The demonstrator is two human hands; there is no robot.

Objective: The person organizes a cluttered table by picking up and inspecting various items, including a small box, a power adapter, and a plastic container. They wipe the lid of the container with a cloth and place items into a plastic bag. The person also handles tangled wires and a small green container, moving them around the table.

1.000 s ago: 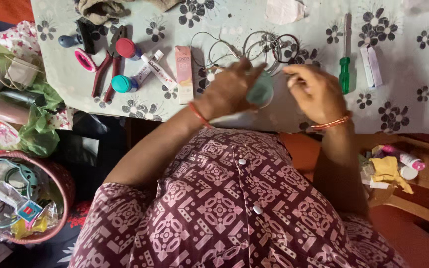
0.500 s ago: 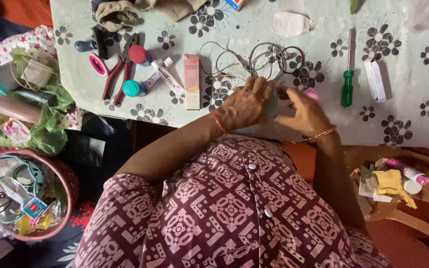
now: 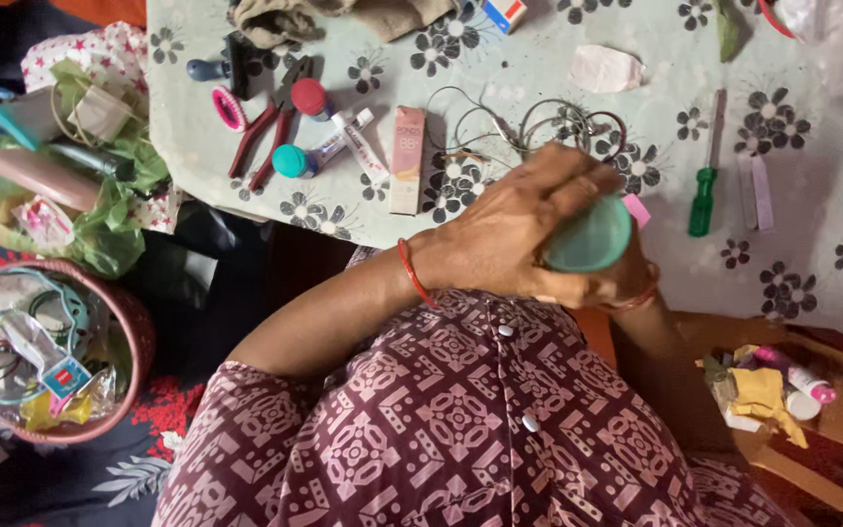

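Left hand (image 3: 514, 229) is wrapped tight around a round teal plastic container (image 3: 589, 235), held over the table's near edge. Right hand (image 3: 626, 283) is mostly hidden underneath, can't tell its fingers. Green-handled screwdriver (image 3: 704, 190) lies at 2 o'clock on the flowered tablecloth (image 3: 812, 224).

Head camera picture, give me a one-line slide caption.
Left hand wraps a teal round container above a cluttered flowered tablecloth.

On the worktop (image 3: 831, 117) lie one green-handled screwdriver (image 3: 704, 190), one pair of red-handled pliers (image 3: 270, 132), two small round-capped bottles, one red-capped (image 3: 310, 98) and one teal-capped (image 3: 291, 161), two white tubes (image 3: 363, 146), one slim peach carton (image 3: 407, 161) and one pink brush (image 3: 229, 107). One woven basket (image 3: 134, 332) sits far left.
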